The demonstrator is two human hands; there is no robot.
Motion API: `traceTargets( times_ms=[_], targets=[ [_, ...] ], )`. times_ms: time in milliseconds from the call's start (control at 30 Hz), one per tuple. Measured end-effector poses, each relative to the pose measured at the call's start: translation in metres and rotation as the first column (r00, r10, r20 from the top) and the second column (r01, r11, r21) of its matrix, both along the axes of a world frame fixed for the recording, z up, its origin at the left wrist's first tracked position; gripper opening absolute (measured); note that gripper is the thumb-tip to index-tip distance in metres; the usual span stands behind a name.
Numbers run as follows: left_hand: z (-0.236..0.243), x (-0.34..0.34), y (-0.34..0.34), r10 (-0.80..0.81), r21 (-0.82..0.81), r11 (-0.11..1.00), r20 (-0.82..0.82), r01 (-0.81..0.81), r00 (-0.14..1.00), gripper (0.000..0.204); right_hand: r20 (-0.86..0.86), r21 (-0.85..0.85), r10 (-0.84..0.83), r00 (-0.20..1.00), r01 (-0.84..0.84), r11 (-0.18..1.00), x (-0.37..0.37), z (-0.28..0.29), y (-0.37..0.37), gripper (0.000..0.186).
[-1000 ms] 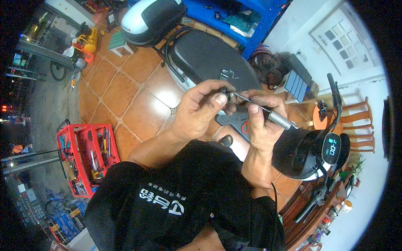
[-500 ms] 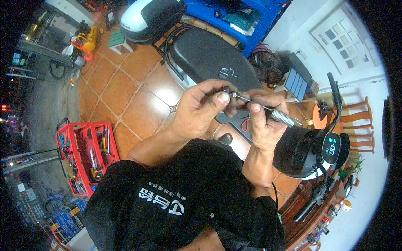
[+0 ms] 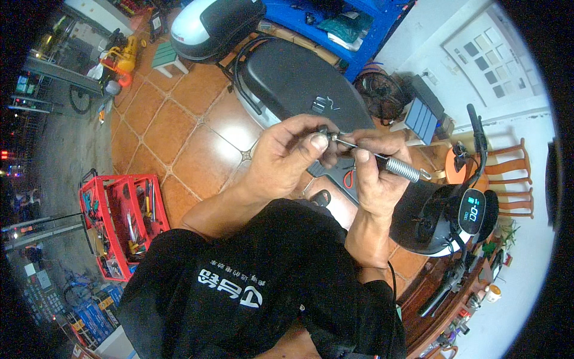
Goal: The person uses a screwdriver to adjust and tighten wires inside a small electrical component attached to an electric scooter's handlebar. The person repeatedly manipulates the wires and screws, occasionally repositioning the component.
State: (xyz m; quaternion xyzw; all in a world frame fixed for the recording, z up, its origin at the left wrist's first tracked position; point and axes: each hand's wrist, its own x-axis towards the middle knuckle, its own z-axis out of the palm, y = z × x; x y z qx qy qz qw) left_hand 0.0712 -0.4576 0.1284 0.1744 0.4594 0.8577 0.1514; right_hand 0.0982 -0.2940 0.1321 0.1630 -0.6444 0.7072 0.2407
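In front of my chest, both hands meet over a small metal assembly. My left hand [image 3: 286, 154] is closed, with thumb and fingers pinching a small dark part [image 3: 323, 128] that the fingertips mostly cover. From there a thin metal rod [image 3: 345, 142] runs toward my right hand [image 3: 379, 175], which is closed around a silver coil spring [image 3: 402, 169]. The spring's hooked end sticks out beyond that hand. Whether the rod is part of the spring I cannot tell. Behind the hands, several small metal pieces [image 3: 324, 105] lie on a black scooter seat [image 3: 299, 75].
A red toolbox [image 3: 124, 224] with hand tools stands on the tiled floor at the left. The scooter's lit display [image 3: 472, 211] and handlebar are at the right. A green-topped stool [image 3: 168, 58], a fan [image 3: 379, 96] and a blue shelf [image 3: 335, 24] stand farther back. Red-handled scissors [image 3: 349, 178] show below the hands.
Both hands keep nearly the same pose. The small dark part between the left fingertips looks slightly turned.
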Motion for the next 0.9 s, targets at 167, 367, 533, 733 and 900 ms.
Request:
traceTargets(
  times_ms=[167,367,533,733,900],
  targets=[
    [0.000,-0.001,0.001,-0.003,0.013,1.000,0.004,0.003,1.000,0.028,-0.002,-0.054,0.014,1.000,-0.014,0.998,0.000,0.002,-0.004,0.009],
    [0.002,0.002,0.001,0.015,0.012,1.000,0.065,-0.016,0.998,0.027,-0.048,0.003,-0.018,0.999,0.019,1.000,-0.002,0.002,-0.006,0.009],
    [0.005,0.002,0.001,0.055,-0.110,0.993,0.051,-0.050,0.997,0.026,-0.079,0.063,-0.038,0.996,0.043,0.997,-0.004,0.003,-0.009,0.010],
    [0.015,0.006,0.001,0.086,-0.263,0.960,-0.052,-0.096,0.995,0.026,-0.045,0.049,-0.055,0.997,0.057,0.997,0.001,-0.002,-0.011,0.009],
    [0.020,0.007,0.005,0.126,-0.137,0.982,-0.027,-0.128,0.992,0.032,-0.069,0.030,-0.077,0.995,0.080,0.996,0.001,-0.001,-0.014,0.009]
  ],
)
